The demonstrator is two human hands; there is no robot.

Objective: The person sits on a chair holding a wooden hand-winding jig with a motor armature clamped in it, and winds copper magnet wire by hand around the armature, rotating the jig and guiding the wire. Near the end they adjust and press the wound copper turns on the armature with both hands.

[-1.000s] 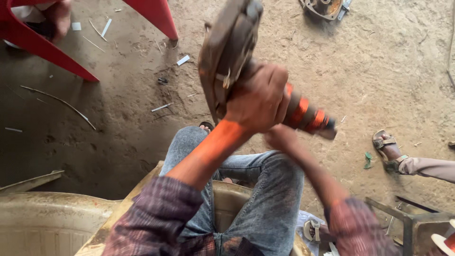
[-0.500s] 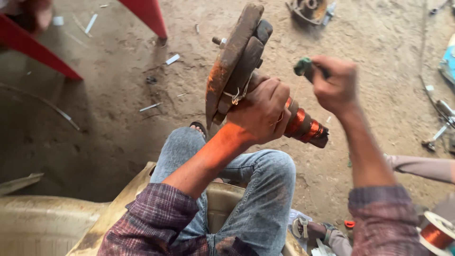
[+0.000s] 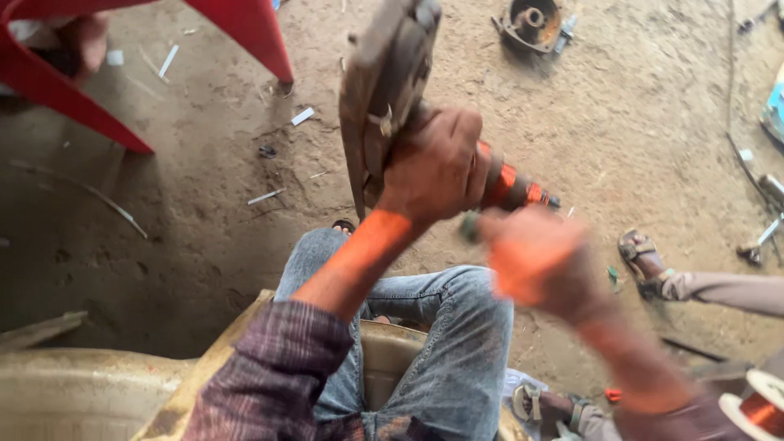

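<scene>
— What's that part (image 3: 384,90) the left hand (image 3: 437,167) grips?

— Dull, rusty metal, rough and grimy, with a shaft (image 3: 514,186) wound in glossy orange copper wire.

— And the right hand (image 3: 539,261)?

— Blurred, smeared with matt orange dust, like the left forearm.

— Clothes?

— Faded blue denim jeans (image 3: 441,343), soft and creased; a woven checked cloth sleeve (image 3: 269,376).

— The ground (image 3: 637,131)?

— Bare packed dirt, rough and dusty. The red chair (image 3: 245,33) is smooth, slightly shiny plastic. A spool (image 3: 755,408) at the corner carries bright copper wire.
</scene>
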